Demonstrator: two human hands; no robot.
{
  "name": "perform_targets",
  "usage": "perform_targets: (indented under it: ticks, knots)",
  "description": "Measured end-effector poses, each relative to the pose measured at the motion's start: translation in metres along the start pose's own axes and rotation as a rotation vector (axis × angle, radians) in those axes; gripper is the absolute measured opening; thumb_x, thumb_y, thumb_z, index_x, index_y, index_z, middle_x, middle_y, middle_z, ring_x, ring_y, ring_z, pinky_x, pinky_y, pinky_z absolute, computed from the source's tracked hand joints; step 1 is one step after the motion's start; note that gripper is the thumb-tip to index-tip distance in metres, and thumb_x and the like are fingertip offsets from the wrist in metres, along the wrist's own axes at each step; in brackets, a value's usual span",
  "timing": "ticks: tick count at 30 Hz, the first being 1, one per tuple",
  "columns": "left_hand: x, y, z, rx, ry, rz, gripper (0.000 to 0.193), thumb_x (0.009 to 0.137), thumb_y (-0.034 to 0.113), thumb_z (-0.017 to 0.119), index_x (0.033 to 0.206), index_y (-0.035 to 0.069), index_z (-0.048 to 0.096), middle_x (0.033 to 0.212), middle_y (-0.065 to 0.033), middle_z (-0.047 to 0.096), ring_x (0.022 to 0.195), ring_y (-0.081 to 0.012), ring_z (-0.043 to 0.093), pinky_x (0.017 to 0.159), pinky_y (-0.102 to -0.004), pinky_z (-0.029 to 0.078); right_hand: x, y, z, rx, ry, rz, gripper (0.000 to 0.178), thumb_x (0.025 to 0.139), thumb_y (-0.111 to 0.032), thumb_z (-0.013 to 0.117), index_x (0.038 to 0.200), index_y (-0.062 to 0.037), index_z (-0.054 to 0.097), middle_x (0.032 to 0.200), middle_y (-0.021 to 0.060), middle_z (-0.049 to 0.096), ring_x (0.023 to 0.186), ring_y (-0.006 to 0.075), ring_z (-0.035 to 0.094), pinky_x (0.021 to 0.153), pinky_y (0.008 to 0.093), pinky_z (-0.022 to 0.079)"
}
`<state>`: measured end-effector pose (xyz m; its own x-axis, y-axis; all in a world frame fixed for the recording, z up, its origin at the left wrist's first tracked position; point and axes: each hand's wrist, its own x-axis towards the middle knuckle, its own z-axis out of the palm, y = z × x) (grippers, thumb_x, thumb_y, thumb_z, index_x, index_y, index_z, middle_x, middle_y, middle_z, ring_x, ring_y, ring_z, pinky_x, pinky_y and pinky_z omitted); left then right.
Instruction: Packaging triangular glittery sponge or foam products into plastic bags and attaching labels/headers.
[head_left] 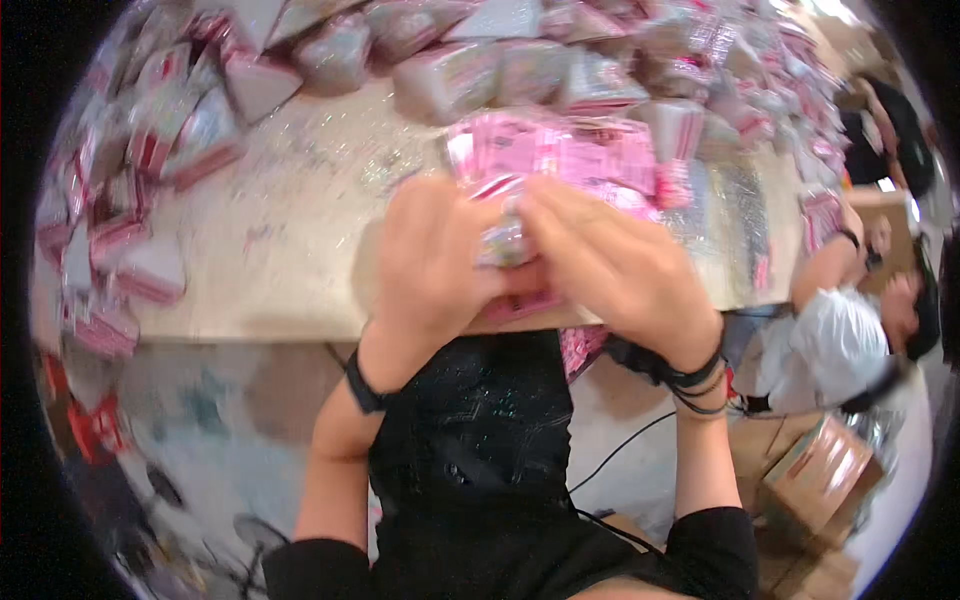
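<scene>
Near the front edge of the table, my left hand (430,255) and my right hand (625,265) meet with their fingers closed around a small clear plastic packet (505,240). It has pink and white stripes near its top; its contents are too blurred to name. Just beyond my fingers lies a spread of pink printed cards or packets (550,150), partly covered by both hands. Motion smears the fingertips, and the packet's lower part is mostly hidden by my fingers.
Filled clear bags with pink and white contents (450,80) are heaped along the far side and left of the table (290,240). Clear flat sleeves (715,225) lie at the right. A person in a white top (835,335) is at the right, above cardboard boxes (820,470). Cables hang below.
</scene>
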<state>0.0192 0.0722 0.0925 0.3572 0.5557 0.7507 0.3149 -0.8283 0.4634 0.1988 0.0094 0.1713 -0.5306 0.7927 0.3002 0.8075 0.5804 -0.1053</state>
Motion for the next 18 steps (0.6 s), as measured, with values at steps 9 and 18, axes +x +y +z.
perform_targets:
  ticks: [9,18]
  knots:
    - [-0.003,-0.007,0.010,-0.168,-0.077,0.200,0.072,0.061,0.041,0.086,0.117,0.009,0.053,0.105,-0.0088,0.055,0.098,-0.0311,0.058,0.085,-0.0464,0.048,-0.015,0.016,0.013,0.406,0.186,0.013,0.056,0.074,-0.020,0.072,0.121,0.0041,0.053,0.114,0.0188,0.057,0.108,0.0350,0.054,0.097,0.0401,0.045]
    - [0.000,-0.001,-0.002,-0.019,-0.079,0.078,0.051,0.085,0.038,0.069,0.117,0.001,0.054,0.109,-0.0166,0.056,0.106,-0.0321,0.053,0.096,-0.0482,0.042,-0.104,0.061,-0.104,0.086,0.469,0.464,0.052,0.077,-0.010,0.072,0.126,-0.0045,0.058,0.106,0.0117,0.066,0.080,0.0173,0.066,0.081,0.0327,0.054]
